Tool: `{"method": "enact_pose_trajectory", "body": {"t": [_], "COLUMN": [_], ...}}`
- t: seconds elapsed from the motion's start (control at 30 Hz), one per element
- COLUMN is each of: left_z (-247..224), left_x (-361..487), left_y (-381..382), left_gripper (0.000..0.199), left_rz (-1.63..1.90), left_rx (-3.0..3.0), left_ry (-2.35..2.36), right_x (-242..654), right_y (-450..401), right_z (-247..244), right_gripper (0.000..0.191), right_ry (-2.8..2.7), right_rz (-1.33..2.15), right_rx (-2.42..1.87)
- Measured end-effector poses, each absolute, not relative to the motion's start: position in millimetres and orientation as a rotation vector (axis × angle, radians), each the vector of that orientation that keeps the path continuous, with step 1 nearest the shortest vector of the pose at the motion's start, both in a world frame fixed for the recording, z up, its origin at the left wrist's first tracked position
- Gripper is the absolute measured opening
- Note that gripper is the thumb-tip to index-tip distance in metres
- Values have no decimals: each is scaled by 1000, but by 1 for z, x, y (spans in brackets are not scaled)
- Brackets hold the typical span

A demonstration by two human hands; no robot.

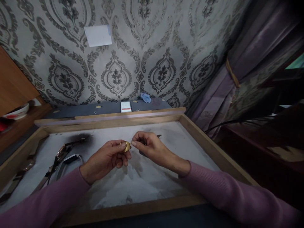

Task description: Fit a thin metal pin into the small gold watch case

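Note:
Between the thumb and fingers of my left hand [110, 155] is a small round gold watch case [127, 146], held above the white floor of a wood-rimmed tray [147, 186]. My right hand [150, 145] is closed in a pinch right beside the case's edge. Whatever its fingertips hold, if anything, is too small to make out. A dark pointed object [159, 136] shows partly from behind my right hand; the hand hides most of it. To the left of my left hand lie several wristwatches, among them one with a dark strap [57, 158].
Another wristwatch [27, 164] rests along the tray's left side. Beyond the tray's raised wooden rim [182, 118], a phone [125, 106] with a lit screen and a crumpled blue cloth [145, 97] sit by the wall. A tied purple curtain [220, 82] hangs at the right.

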State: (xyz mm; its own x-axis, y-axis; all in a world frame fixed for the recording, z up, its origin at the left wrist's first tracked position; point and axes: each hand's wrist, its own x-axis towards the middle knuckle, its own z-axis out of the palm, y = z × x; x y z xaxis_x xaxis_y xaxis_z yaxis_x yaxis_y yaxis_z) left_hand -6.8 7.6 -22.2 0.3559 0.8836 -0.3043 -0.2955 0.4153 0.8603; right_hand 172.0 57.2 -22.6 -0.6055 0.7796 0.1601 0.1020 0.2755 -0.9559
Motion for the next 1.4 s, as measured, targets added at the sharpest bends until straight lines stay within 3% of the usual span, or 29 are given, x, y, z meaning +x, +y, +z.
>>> {"method": "enact_pose_trajectory", "body": {"t": [0.53,0.97,1.4], "left_z": [-22,-28,-33], "left_x": [-6,-4,-1], "left_y": [7,6,8], "left_gripper": [24,19,23], "left_rz": [843,852,869], "left_rx": [794,726,644], "left_ry": [853,727,763], "right_x": [174,171,166], "right_y": [54,50,48], "right_z": [-21,-23,-31], "right_gripper": [15,25,15], "right_ry": [-2119,-1965,-1886], "right_rz": [1069,1277,1308], "right_rx": [-792,-712,-713]}}
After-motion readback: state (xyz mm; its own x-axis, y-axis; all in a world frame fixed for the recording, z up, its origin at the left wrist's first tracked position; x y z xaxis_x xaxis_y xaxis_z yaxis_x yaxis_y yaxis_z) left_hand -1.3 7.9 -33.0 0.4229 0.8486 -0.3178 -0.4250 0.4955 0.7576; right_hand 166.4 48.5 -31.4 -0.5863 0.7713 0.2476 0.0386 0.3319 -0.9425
